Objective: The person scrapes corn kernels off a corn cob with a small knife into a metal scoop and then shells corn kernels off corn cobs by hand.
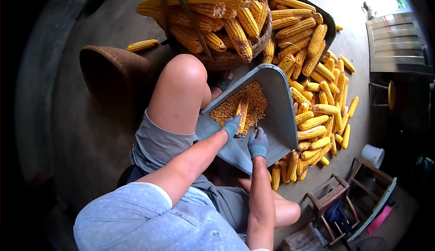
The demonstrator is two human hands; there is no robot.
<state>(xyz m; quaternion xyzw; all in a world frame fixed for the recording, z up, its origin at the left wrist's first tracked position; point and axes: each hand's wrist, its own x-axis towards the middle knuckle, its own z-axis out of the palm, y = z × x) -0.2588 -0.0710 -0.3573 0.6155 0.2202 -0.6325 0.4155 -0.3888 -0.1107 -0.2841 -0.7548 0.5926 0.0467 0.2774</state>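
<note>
My left hand [232, 127], in a grey-blue work glove, grips the lower end of a corn cob [242, 113]. Some kernel rows are stripped from this cob, showing reddish-brown lines between yellow ones. In my right hand [258, 144], gloved alike, is a thin-shafted tool [256, 120] like a screwdriver, its shaft pointing away from me beside the cob. Both hands are over a grey scoop-shaped pan [280, 115] resting between my legs. Loose yellow kernels [255, 93] lie heaped in the pan's far part, beneath the cob. The tool's tip is hard to make out against the kernels.
A woven basket [234, 60] heaped with corn cobs stands ahead. Beside it a dark tub [331, 19] holds more, and a pile of cobs [319, 121] spreads rightward over the concrete floor. An empty-looking wicker basket [112, 70] lies left. Wooden stools [329, 196] stand lower right.
</note>
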